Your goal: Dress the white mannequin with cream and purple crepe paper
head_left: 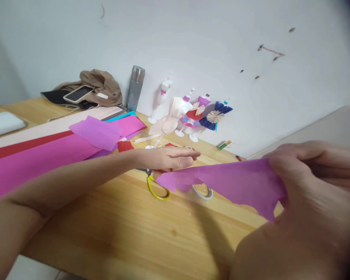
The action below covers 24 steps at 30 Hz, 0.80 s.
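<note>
A torn-edged strip of thin purple paper stretches across the middle of the view above the table. My right hand is closed on its right end, thumb pressed against the fingers. My left hand reaches in from the left with its fingers stretched out flat, just above the strip's left end; whether it touches the paper I cannot tell. Below that hand lie yellow-handled scissors, their blades partly covered. Behind the strip shows a grey ring-shaped handle, the rest of it hidden.
Long sheets of pink, red and cream paper cover the table's left side. Along the wall stand small dress forms in paper outfits and a grey bottle. A phone rests on brown cloth. A white object lies far left.
</note>
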Tool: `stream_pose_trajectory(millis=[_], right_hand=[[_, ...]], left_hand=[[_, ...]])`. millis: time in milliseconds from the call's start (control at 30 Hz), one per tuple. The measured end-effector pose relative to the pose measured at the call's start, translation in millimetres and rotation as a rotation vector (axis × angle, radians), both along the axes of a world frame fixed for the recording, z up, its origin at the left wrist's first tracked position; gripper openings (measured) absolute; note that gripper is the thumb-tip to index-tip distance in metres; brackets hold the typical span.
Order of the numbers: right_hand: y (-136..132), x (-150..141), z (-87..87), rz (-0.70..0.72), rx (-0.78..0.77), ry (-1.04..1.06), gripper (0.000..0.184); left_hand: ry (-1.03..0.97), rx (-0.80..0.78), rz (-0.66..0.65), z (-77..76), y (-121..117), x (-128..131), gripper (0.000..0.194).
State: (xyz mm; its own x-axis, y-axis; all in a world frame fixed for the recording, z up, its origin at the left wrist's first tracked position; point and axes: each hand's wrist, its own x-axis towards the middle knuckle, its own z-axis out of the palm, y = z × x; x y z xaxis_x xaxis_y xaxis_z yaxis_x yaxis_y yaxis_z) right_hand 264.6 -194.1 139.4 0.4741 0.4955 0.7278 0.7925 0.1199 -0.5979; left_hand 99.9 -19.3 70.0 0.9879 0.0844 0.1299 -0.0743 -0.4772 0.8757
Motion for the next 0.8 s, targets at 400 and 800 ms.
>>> stream_pose_trajectory(millis=[400,800], right_hand=[[34.3,-7.5,5.4,0.02,-0.14,0.326,0.014],[50.0,10.6,-7.5,0.178,-0.276,0.337,0.021]], left_hand=[[-0.202,-0.32,0.142,-15.0,-21.8,14.5,0.03],[-0.181,-0.5,0.153,-11.2,-22.7,14.9,0.028]])
